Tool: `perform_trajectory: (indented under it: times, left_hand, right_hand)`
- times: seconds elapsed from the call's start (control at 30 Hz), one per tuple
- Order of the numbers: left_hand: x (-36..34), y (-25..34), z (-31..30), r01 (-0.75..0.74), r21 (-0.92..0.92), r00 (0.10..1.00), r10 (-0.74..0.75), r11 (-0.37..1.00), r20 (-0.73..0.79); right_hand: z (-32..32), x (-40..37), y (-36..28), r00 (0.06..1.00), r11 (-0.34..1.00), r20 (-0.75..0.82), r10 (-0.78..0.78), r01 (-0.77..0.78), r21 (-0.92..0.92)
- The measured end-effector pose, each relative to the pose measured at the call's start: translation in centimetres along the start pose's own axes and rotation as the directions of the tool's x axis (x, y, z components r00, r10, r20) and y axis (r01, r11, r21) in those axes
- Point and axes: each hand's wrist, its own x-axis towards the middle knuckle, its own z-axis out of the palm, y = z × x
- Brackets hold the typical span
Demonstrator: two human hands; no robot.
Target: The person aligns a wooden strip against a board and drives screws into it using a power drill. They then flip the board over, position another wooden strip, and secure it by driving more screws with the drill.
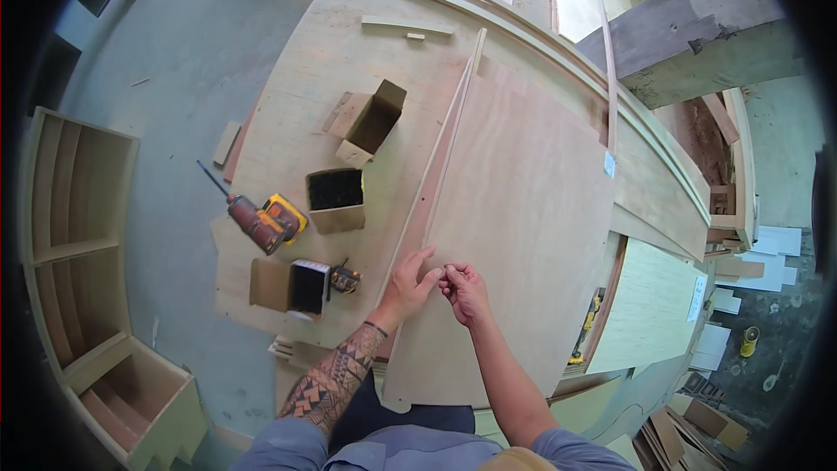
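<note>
My left hand is over the long edge of a plywood panel, its fingers apart. Close beside it, above the panel, my right hand is closed in a pinch; what its fingertips hold, if anything, is too small to name. A narrow wood strip runs along the panel's left edge. To the left lie a cordless drill, an open box of black contents, another open box with dark contents, and a small black-and-orange tool.
An open cardboard box lies farther back on the plywood worktop. Long wood strips cross the far side. A wooden shelf unit stands at left. Yellow tools show in a gap at right, near a concrete beam.
</note>
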Motion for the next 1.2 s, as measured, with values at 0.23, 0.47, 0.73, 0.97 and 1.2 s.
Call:
perform_trajectory:
  times: [0.23, 0.47, 0.73, 0.97, 1.2]
  left_hand:
    - [4.4, -1.9, 0.4, 0.101, 0.071, 0.982, -0.088, 0.992, -0.164]
    - [21.0, -3.0, 1.3, -0.109, 0.315, 0.969, 0.171, 0.943, -0.179]
    - [20.4, -4.6, 1.3, -0.192, 0.25, 0.961, 0.233, 0.949, -0.148]
    - [21.0, -5.2, 0.6, -0.314, 0.107, 0.937, 0.326, 0.943, -0.121]
    - [20.7, -4.6, 0.6, -0.283, 0.12, 0.947, 0.297, 0.951, -0.12]
  right_hand:
    - [-0.2, 8.4, -1.5, 0.795, 0.696, -0.112, -0.596, 0.442, -0.566]
    - [7.9, 16.6, -15.9, 0.518, -0.045, 0.269, -0.812, 0.404, -0.914]
    - [13.0, 24.0, -24.1, 0.643, -0.206, 0.161, -0.749, 0.005, -0.979]
    - [15.1, 29.2, -27.5, 0.705, -0.172, 0.028, -0.709, -0.134, -0.976]
    - [14.9, 30.0, -26.9, 0.671, -0.094, 0.024, -0.741, -0.068, -0.993]
